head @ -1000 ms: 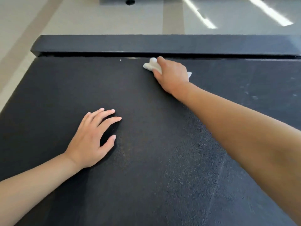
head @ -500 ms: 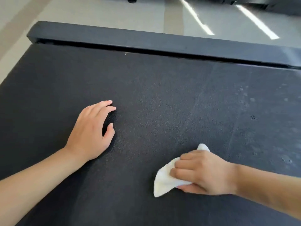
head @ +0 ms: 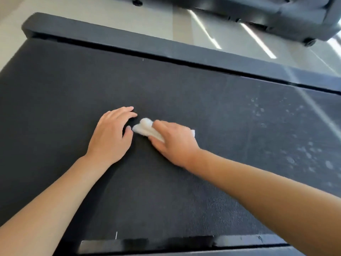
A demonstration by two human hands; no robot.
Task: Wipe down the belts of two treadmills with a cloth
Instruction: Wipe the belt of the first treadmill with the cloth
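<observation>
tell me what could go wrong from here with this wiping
The small white cloth under the right hand sits almost against the left hand resting on the black textured treadmill belt; another stroke may bump it. Pale dusty spots to the right could be missed.

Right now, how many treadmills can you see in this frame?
2. One is the black treadmill belt under both hands, filling most of the view. A second dark grey treadmill sits across the floor at the top right, only partly in frame.
</observation>
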